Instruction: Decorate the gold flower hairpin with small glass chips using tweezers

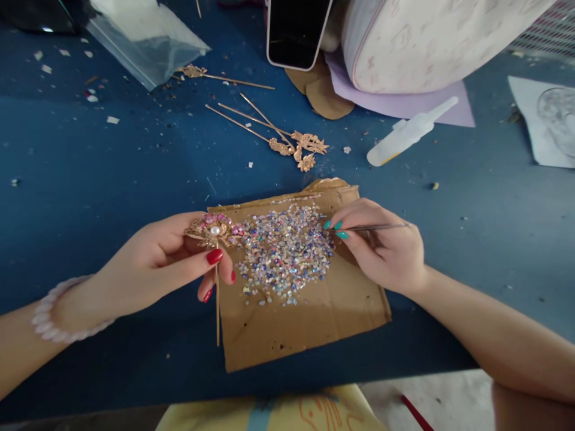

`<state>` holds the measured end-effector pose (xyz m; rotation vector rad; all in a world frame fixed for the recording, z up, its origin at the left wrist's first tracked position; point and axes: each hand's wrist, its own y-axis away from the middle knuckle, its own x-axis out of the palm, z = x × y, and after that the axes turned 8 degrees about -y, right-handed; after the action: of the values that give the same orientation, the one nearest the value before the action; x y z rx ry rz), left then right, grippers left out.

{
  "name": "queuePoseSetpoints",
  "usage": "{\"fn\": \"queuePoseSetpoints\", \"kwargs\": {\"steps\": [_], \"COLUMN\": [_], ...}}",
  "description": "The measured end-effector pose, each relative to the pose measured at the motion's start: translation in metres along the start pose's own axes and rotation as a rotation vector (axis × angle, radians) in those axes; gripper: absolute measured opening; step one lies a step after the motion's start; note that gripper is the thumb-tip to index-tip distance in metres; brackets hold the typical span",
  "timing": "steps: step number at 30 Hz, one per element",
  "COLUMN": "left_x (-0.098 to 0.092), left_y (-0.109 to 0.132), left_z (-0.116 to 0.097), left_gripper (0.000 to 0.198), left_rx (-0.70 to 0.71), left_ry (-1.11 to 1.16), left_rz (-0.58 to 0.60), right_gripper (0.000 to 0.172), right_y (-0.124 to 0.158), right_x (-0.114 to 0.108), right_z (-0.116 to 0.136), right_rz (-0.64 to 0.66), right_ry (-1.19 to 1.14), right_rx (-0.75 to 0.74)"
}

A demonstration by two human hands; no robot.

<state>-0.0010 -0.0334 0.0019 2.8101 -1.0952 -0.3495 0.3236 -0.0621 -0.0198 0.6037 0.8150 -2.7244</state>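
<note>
My left hand is closed on a gold hairpin between thumb and fingers. Its ornate head bears pink stones and a white pearl, and its long stem points down. In my right hand is a pair of thin metal tweezers, pinched near the right side of a spread of small glittering rhinestones. The tweezers' tips are mostly hidden by the fingers. These stones, mainly clear, blue and purple, lie on a piece of brown cardboard between my hands.
Several plain gold hairpins lie beyond the cardboard on the blue table. Behind them are a clear plastic bag, a phone and a white patterned bag. A white glue bottle and a printed paper lie to the right.
</note>
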Motion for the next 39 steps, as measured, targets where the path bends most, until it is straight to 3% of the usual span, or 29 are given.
{"fn": "queuePoseSetpoints", "kwargs": {"steps": [11, 16, 39], "left_x": [0.0006, 0.0006, 0.0014], "left_y": [-0.0048, -0.0018, -0.0023], "left_z": [-0.0059, -0.001, 0.0001], "left_gripper": [0.023, 0.025, 0.029], "left_rx": [0.082, 0.068, 0.091], "left_ry": [-0.083, -0.069, -0.091], "left_rz": [0.029, 0.038, 0.05], "right_gripper": [0.021, 0.017, 0.018], "right_y": [-0.0021, -0.0015, -0.0031], "right_x": [-0.0013, -0.002, -0.0009], "right_z": [0.0002, -0.0017, -0.0025], "right_rz": [0.043, -0.009, 0.027], "right_ry": [0.015, 0.032, 0.071], "right_rx": [-0.129, -0.112, -0.164]}}
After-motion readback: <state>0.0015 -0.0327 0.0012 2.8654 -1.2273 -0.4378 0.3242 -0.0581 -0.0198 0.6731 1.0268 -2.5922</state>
